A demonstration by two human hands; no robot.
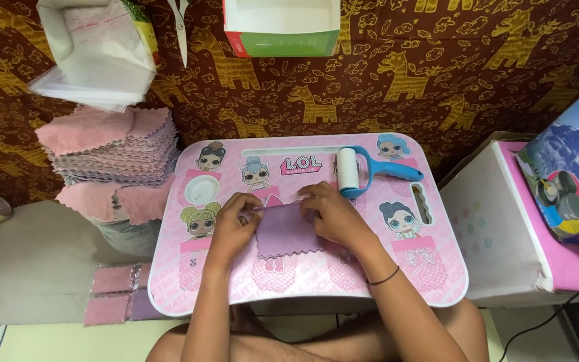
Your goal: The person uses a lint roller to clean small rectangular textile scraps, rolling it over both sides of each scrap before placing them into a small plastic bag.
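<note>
The small square purple cloth with zigzag-cut edges (pixel 288 231) is held at its far edge by both hands. The left hand (pixel 236 224) is closed on the far-left corner of the cloth, with fingers curled and pinched. The right hand (pixel 333 214) is closed on the far-right corner in the same manner; a thin black band (pixel 383 277) is worn on its wrist. The cloth is laid flat at the centre of the pink lap-table worktop printed with cartoon doll figures (pixel 437 268). A blue-handled lint roller with a white roll (pixel 353 171) is placed near the far edge of the worktop, just beyond the right hand. A tall stack of pink and lilac zigzag-edged cloths (pixel 112 151) is located off the left edge of the worktop.
</note>
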